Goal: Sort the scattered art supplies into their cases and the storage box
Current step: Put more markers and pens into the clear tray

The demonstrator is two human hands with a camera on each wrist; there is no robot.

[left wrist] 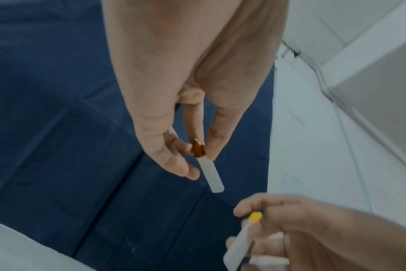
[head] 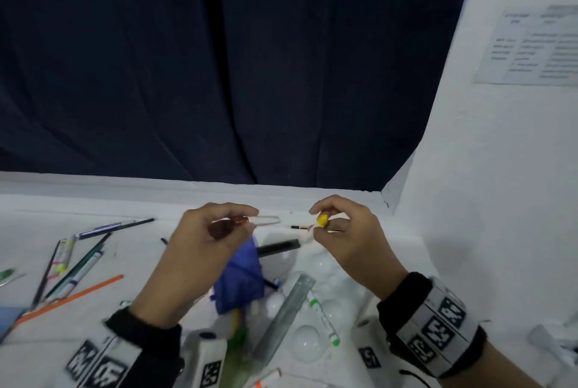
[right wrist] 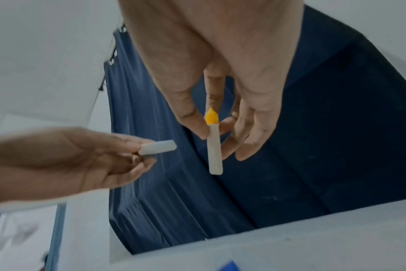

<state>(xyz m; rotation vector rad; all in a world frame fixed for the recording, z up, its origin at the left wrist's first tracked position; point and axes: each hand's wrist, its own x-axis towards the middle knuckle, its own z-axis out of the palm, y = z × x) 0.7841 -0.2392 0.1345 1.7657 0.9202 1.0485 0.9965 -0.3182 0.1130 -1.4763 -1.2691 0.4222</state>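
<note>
Both hands up over the table [head: 93,200], each pinching one small marker-like piece. Left hand [head: 200,250] fingers clamped on a brown-tipped white piece [left wrist: 210,172], white end sticking out toward the right hand. Right hand [head: 350,240] thumb and fingers clamped on a yellow-tipped white piece [right wrist: 213,144]; a second white stick seems tucked lower in the same hand in the left wrist view, can't tell what it is. The two pieces are near each other, apart, not joined. Whether they're caps or short markers: can't tell.

Progress: early, by my read. Most supplies are loose on the table: pencils and pens [head: 81,259] scattered at left, an orange pencil [head: 72,297], a green-capped marker [head: 322,315], a clear ruler [head: 281,322], a black stick [head: 278,247], an orange marker end at the bottom edge. A blue pouch [head: 240,281] sits under the hands with a few items poking out, likely one of the cases. White palette [head: 312,340] with round wells below it. No storage box clearly identifiable. Left to do: nearly everything.
</note>
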